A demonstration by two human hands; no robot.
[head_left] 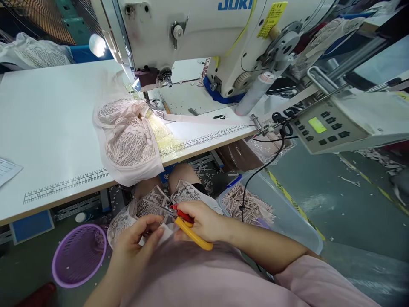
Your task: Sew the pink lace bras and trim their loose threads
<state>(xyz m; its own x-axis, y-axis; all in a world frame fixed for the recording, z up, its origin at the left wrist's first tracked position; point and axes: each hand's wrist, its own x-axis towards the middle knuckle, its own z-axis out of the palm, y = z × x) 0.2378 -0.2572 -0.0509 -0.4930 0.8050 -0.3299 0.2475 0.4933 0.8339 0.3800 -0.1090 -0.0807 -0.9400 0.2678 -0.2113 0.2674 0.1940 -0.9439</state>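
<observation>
My right hand (204, 221) is closed round yellow and red thread snips (188, 228), their blades pointing left into a pink lace garment piece (150, 209) lying on my lap. My left hand (140, 236) pinches the edge of that lace piece just below the blades. On the white sewing table (47, 128) above, a pink lace bra (128, 136) hangs over the front edge, close to the needle of the white sewing machine (198, 34).
A purple basket (78, 255) stands on the floor at the left. A clear plastic bin (287, 217) with lace pieces sits to the right of my knees. The machine's control panel (326, 125) juts out at the right, with a black cable hanging down.
</observation>
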